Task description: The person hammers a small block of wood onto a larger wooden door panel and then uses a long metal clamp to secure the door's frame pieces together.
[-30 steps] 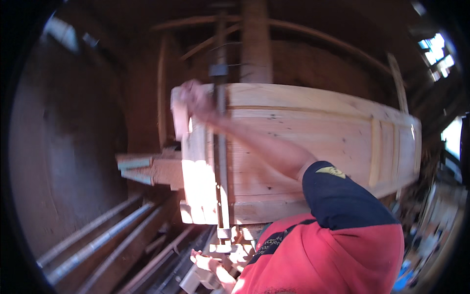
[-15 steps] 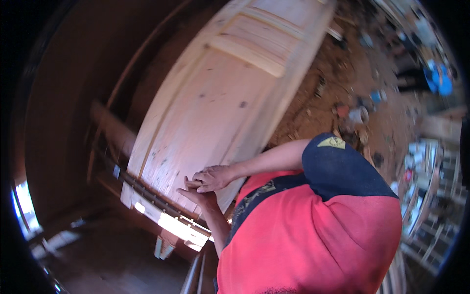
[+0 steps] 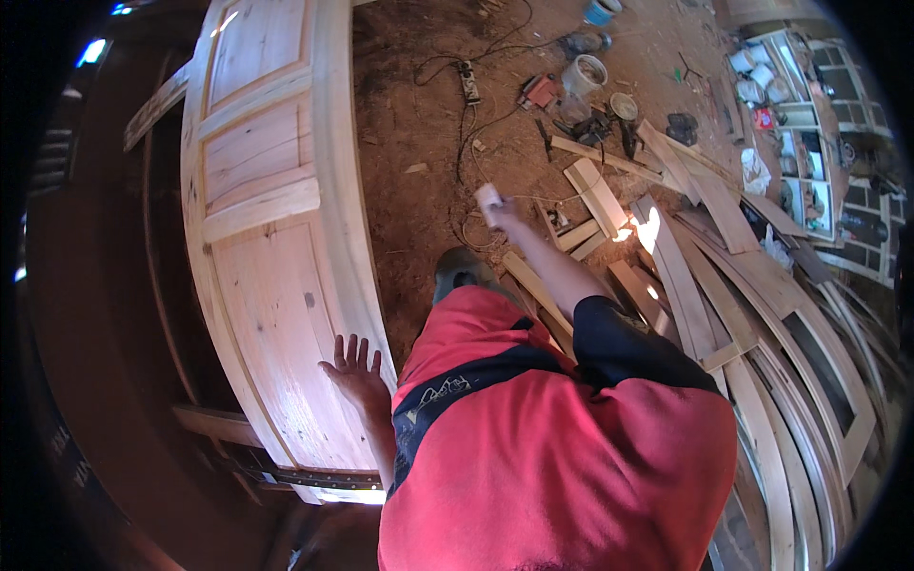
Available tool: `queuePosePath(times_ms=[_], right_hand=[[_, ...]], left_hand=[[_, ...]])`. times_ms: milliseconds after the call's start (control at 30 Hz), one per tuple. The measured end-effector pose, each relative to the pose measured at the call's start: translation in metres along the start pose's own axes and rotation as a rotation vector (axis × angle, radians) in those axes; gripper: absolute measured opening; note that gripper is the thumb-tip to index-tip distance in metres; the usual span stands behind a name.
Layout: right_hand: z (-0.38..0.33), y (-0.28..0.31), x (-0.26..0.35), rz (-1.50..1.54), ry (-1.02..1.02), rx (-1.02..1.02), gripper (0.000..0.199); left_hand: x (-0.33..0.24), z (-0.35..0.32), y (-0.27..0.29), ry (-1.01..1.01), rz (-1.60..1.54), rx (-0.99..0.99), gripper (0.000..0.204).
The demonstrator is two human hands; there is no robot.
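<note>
Door panel (image 3: 276,238) under left hand (image 3: 354,373), fingers spread flat; right hand (image 3: 502,211) grips small white obj (image 3: 487,198), partly hidden.

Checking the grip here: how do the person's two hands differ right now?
The left hand lies flat, fingers spread, on the pale wooden door panel; the right hand is closed around a small white object. The left stays near the body; the right reaches out over the dirt floor. Both are bare.
</note>
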State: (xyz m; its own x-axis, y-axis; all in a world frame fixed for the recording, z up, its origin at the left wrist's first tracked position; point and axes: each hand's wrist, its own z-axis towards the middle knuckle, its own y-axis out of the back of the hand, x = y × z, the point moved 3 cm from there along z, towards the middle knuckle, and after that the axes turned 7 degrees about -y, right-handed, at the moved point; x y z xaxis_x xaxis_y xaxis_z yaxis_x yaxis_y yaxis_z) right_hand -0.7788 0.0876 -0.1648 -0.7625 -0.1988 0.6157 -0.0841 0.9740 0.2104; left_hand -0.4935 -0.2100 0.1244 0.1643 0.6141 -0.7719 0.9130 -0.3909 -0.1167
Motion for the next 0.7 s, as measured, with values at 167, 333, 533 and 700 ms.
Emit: queuePosePath(times_ms=[167,333,533,700], right_hand=[[0.08,0.176,-0.023,0.12,-0.148,-0.165,0.04],[0.089,0.295,0.02,-0.764,-0.059,-0.702,0.04],[0.077,0.194,0.021,-0.907,0.167,-0.36,0.036],[0.022,0.0,-0.019,-0.932,0.616,0.268,0.031]], left_hand=[[-0.006,0.004,-0.005,0.039,0.072,0.001,0.083],[-0.006,0.003,-0.015,-0.017,0.088,-0.024,0.081],[0.03,0.006,0.038,-0.043,0.145,-0.217,0.081],[0.077,0.013,0.136,-0.273,0.411,-0.339,0.066]])
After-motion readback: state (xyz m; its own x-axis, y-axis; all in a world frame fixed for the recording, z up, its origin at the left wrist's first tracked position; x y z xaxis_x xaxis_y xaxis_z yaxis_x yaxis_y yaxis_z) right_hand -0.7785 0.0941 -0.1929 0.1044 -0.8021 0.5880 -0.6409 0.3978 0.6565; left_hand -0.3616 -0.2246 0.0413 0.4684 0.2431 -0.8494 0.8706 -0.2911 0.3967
